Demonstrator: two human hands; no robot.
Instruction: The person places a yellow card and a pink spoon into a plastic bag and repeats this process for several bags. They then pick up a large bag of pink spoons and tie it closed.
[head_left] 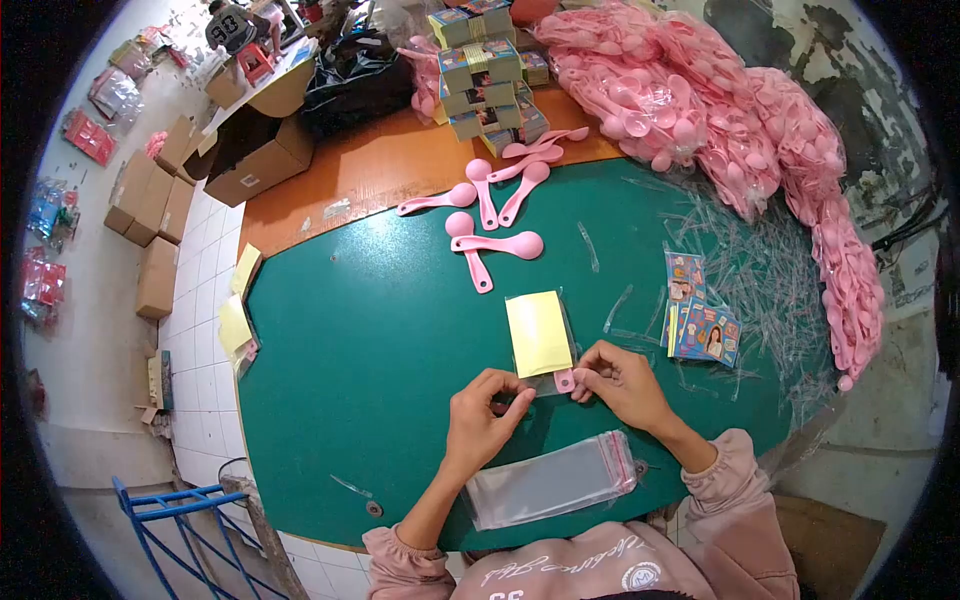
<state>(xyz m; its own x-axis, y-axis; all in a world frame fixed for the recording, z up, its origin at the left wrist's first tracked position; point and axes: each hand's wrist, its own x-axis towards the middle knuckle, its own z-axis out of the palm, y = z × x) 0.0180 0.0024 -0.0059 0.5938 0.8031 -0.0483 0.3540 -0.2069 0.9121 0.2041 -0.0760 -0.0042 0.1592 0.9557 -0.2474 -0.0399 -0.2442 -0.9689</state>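
My left hand [483,413] and my right hand [622,379] pinch the near end of a clear plastic bag that lies on the green mat [380,340]. Inside the bag are a yellow card [539,333] and a pink spoon, whose handle end [564,380] shows between my fingers. A stack of empty clear bags [553,481] lies just in front of my body. Loose pink spoons [490,220] lie farther out on the mat.
Printed cards [705,325] lie right of my hands among several clear plastic strips [760,260]. Big bags of pink spoons [700,100] and bundled card stacks [485,70] fill the far side. Cardboard boxes [155,215] stand on the tiled floor at left; a blue rack [170,520] stands nearby.
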